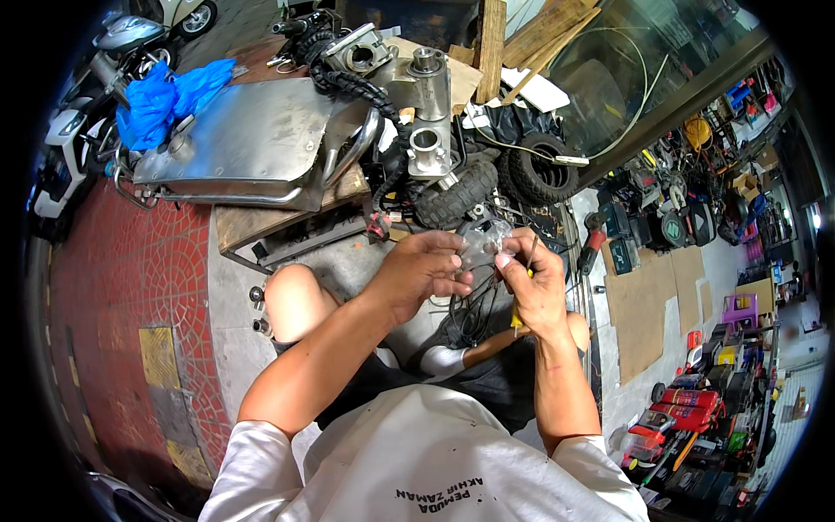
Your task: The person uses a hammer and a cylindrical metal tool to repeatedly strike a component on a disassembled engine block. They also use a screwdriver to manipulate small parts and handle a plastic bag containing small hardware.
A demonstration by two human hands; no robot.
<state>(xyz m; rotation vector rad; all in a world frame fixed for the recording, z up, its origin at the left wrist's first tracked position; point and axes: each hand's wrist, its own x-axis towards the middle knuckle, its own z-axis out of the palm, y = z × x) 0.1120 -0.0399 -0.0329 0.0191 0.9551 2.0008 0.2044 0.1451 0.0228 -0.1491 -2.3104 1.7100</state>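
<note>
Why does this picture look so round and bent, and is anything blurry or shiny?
Head view: the fisheye lens bends straight edges near the rim and leaves black corners. Even daylight, soft shadows. The metal tank shows dull glare. The left hand and right hand are sharp, while the clear piece between them is hard to make out.

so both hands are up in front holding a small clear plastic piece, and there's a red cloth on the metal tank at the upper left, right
Not quite: the cloth is blue, not red. The head view shows it bunched at the upper left end of the metal tank. The rest holds: the left hand and right hand are raised together on a small clear plastic piece.
</note>
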